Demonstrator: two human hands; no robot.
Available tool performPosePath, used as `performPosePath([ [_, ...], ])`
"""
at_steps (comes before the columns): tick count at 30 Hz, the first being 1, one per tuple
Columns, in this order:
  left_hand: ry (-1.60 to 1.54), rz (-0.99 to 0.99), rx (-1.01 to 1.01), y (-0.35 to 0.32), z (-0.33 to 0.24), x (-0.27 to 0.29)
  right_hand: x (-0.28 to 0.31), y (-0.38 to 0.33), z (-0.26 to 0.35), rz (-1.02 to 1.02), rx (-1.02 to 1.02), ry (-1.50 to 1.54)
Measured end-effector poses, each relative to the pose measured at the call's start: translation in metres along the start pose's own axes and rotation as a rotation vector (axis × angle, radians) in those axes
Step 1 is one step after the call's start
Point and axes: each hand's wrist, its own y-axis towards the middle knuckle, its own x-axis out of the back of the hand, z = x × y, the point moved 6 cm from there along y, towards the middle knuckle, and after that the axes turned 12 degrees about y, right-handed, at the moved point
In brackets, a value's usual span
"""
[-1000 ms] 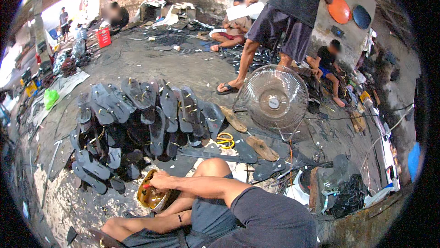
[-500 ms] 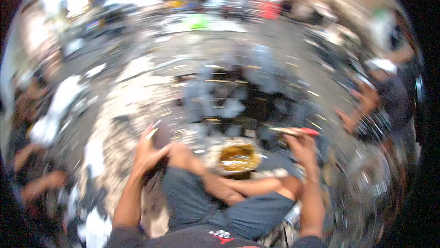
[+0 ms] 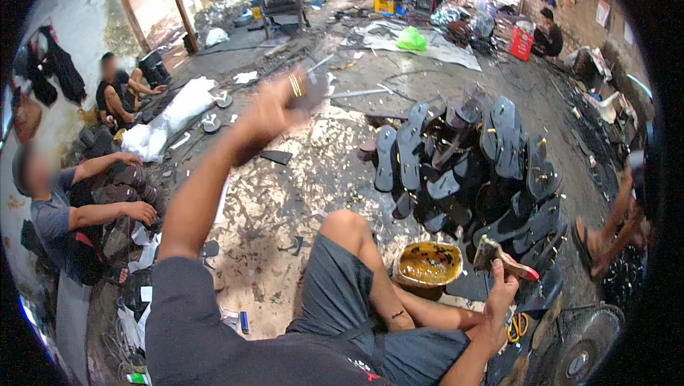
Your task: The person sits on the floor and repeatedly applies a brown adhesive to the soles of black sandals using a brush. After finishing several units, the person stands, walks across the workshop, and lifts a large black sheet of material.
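My left hand [image 3: 274, 111], blurred by motion, reaches far forward above the floor with its fingers closed around a dark sole [image 3: 311, 92]; the sole is smeared too, with a few brassy glints on it. Beside my right knee, my right hand [image 3: 501, 290] grips a brush [image 3: 510, 263] with a red handle end; its bristles point up and left. Just left of the brush stands a tub [image 3: 399, 280] of yellow-brown, glue-like liquid. Beyond it, many dark sandal soles [image 3: 507, 140] are propped in a cluster, several with small brass-coloured bits sticking out.
A fan [image 3: 578, 361] and yellow-handled scissors [image 3: 518, 327] lie close on my right. A blue lighter [image 3: 244, 322] rests on the stained floor board [image 3: 267, 272]. A co-worker [image 3: 53, 204] sits at my left, another [image 3: 121, 90] farther back; at right a person's limbs [image 3: 613, 222] show.
My left hand has swung up and forward with the dark sole, away from my knee. The brush has stayed in my right hand, now lower by the tub. My view has turned left.
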Motion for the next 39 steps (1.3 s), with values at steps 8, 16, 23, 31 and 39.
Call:
performPosePath([
  [8, 0.043, -0.05, 0.015, -0.191, -0.034, -0.19, -0.004, 0.011, -0.001, -0.177, -0.076, 0.457],
  [16, -0.864, 0.012, 0.217, -0.141, -0.076, -0.132, -0.075, -0.004, 0.052, -0.061, -0.1, 0.869],
  [23, -1.759, 0.171, 0.466, -0.152, -0.162, -0.207, -0.156, -0.053, 0.092, 0.135, 0.071, 0.429],
  [31, -2.02, 0.185, 0.403, -0.177, -0.188, -0.215, -0.198, -0.071, 0.093, 0.262, 0.663, -0.131],
  [39, -2.005, 0.12, 0.471, -0.165, -0.159, -0.22, -0.207, -0.098, 0.093, 0.421, 0.724, -0.055],
])
